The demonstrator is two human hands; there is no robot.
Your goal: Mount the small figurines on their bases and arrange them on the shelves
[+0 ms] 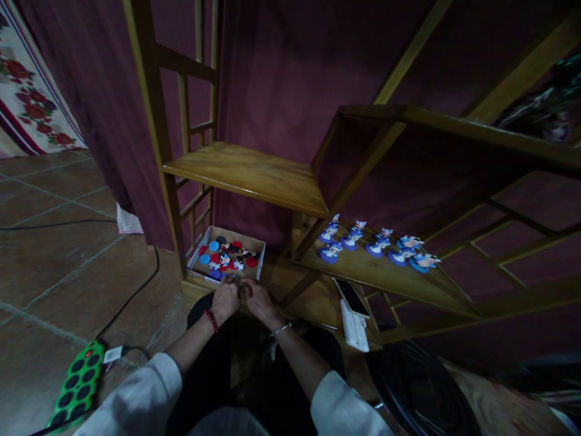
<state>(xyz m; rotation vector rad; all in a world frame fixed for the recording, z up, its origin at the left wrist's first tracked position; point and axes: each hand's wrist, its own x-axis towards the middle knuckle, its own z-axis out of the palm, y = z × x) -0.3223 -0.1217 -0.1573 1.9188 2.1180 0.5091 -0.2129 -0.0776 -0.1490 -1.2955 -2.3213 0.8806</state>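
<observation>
**Both hands pinched together at the edge of a tray on a wooden shelf unit [245,172]**

Closest in, white sleeves [136,393] run down to bare forearms over dark trousers [218,357]. The left hand [226,301], with a red bead bracelet [211,321], and the right hand [259,301], with a thin silver bracelet [281,329], curl inward. Their fingers [236,284] meet, grasping something small and dark that is too hidden to name. Just ahead, a white cardboard tray [196,254] holds red and blue round pieces and small figures [224,254], its near rim beside the fingers.

To the right, a phone [350,298] lies on a white packet [354,330], near a black round object [417,387]. Blue-and-white figures [376,247] stand in rows on a lower shelf [385,275]. On the left, a green power strip [78,384] and black cable [131,297] lie on brown floor tiles [59,272]. Beyond hang a maroon curtain [290,91] and a floral cloth [31,97].
</observation>
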